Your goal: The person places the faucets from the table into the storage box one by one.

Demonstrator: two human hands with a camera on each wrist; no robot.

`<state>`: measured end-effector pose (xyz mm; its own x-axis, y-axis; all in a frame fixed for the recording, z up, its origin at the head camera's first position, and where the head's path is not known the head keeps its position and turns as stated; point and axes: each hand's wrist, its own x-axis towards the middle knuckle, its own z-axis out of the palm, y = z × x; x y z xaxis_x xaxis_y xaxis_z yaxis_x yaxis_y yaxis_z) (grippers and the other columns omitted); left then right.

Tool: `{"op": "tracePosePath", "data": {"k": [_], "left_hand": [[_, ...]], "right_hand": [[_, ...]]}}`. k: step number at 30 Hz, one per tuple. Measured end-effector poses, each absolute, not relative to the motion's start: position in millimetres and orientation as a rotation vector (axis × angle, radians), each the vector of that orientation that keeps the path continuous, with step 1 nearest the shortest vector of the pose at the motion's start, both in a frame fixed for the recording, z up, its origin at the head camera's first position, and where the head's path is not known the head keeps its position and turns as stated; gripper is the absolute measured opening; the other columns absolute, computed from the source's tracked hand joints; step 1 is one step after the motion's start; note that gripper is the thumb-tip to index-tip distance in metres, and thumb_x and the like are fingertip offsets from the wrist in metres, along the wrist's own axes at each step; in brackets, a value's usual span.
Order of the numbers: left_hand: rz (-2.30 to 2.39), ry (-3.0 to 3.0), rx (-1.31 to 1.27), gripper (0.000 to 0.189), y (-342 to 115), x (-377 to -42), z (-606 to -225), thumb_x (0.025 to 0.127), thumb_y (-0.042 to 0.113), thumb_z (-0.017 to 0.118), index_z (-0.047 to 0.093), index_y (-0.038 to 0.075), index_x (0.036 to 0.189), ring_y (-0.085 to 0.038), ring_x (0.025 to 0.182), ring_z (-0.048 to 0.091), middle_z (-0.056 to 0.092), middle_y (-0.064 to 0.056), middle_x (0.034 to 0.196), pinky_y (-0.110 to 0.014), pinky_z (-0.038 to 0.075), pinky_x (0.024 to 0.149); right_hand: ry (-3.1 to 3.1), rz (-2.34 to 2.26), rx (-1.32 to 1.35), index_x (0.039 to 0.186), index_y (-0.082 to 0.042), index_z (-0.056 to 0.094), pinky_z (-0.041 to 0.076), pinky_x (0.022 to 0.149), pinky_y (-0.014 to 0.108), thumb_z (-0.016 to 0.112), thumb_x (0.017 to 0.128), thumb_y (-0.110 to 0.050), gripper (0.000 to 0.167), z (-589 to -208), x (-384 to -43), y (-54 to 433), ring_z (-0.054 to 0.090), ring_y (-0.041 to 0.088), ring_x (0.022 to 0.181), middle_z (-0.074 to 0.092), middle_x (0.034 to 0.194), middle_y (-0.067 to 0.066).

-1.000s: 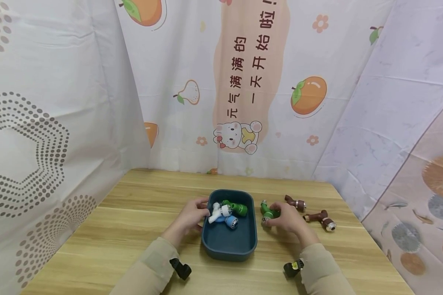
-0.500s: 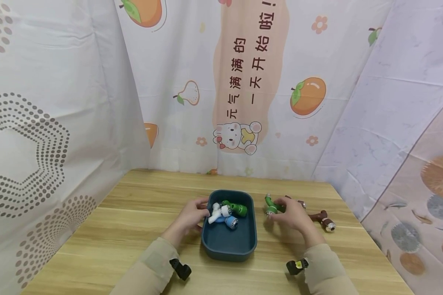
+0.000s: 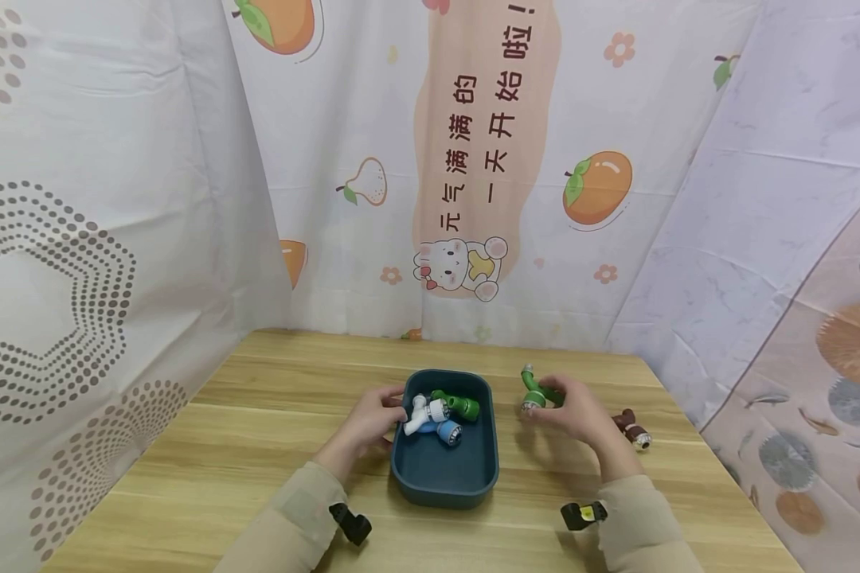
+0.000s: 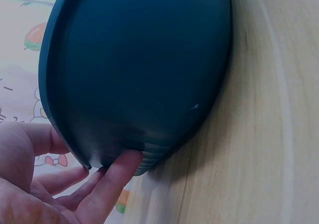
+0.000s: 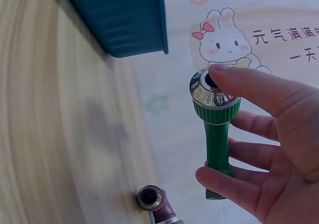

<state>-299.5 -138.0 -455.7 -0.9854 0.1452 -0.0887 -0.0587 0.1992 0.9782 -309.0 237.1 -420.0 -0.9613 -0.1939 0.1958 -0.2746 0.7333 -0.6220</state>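
Note:
My right hand [image 3: 576,410] holds a green branched pipe-like piece [image 5: 217,142] with a ribbed collar and a silver head, raised off the table to the right of the box. The right wrist view shows the thumb on the silver head and fingers around the green stem. My left hand [image 3: 371,414] grips the left side of a dark teal box [image 3: 451,469], fingers against its outer wall [image 4: 144,94]. Inside the box lie similar pieces: a white one [image 3: 421,415], a blue one [image 3: 446,432] and a green one [image 3: 463,407], grouped toward its far left.
Beyond my right wrist, a brown piece [image 3: 638,435] with a metallic end lies on the wooden table [image 3: 272,446]. A brown piece [image 5: 162,206] also shows low in the right wrist view. Printed curtains [image 3: 373,263] hang behind and beside the table.
My right hand has lifted the green piece and carried it slightly away and to the right. The far brown piece is now hidden behind that hand. The left hand and box stay put.

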Motion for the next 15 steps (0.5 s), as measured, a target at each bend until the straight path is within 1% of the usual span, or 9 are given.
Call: {"op": "tracePosePath", "data": {"k": [4,6,11,13,15], "left_hand": [[1.889,2.301,0.083,0.060,-138.2,-298.8,-455.2,0.090,0.002,0.061,0.051,0.004,0.148,-0.032,0.099,0.061,0.058,-0.023,0.131,-0.049,0.059,0.056],[1.889,2.303,0.090,0.060,-138.5,-298.4,-454.8,0.090,0.002,0.061,0.050,0.003,0.148,-0.032,0.099,0.061,0.058,-0.023,0.131,-0.049,0.059,0.056],[1.886,2.304,0.096,0.060,-138.6,-298.4,-454.8,0.090,0.002,0.061,0.050,0.003,0.148,-0.032,0.100,0.062,0.058,-0.023,0.132,-0.048,0.058,0.055],[1.886,2.301,0.092,0.059,-138.6,-299.0,-455.4,0.090,0.003,0.061,0.050,0.003,0.148,-0.032,0.100,0.062,0.058,-0.023,0.132,-0.048,0.058,0.055],[1.887,2.299,0.088,0.059,-138.8,-299.5,-455.6,0.090,0.003,0.061,0.050,0.004,0.149,-0.033,0.100,0.062,0.058,-0.023,0.132,-0.048,0.058,0.055]], "right_hand": [[-2.798,1.046,0.396,0.128,-0.003,0.064,0.051,0.089,0.050,0.086,0.082,-0.036,0.060,-414.4,-306.6,238.2,0.062,0.032,0.103,0.067,0.116,0.013],[-2.795,1.056,0.381,0.128,-0.004,0.064,0.052,0.085,0.046,0.086,0.082,-0.036,0.061,-411.7,-305.3,238.1,0.062,0.031,0.101,0.066,0.113,0.012],[-2.790,1.109,0.368,0.129,-0.005,0.062,0.054,0.069,0.036,0.086,0.082,-0.035,0.060,-405.0,-301.2,237.3,0.062,0.025,0.083,0.065,0.102,0.010],[-2.788,1.124,0.373,0.129,-0.005,0.062,0.054,0.065,0.035,0.085,0.082,-0.035,0.060,-402.4,-299.7,237.3,0.062,0.022,0.077,0.065,0.099,0.009],[-2.787,1.126,0.369,0.128,-0.006,0.062,0.054,0.064,0.035,0.086,0.082,-0.035,0.060,-401.3,-299.1,237.3,0.062,0.020,0.074,0.065,0.097,0.008]]}}
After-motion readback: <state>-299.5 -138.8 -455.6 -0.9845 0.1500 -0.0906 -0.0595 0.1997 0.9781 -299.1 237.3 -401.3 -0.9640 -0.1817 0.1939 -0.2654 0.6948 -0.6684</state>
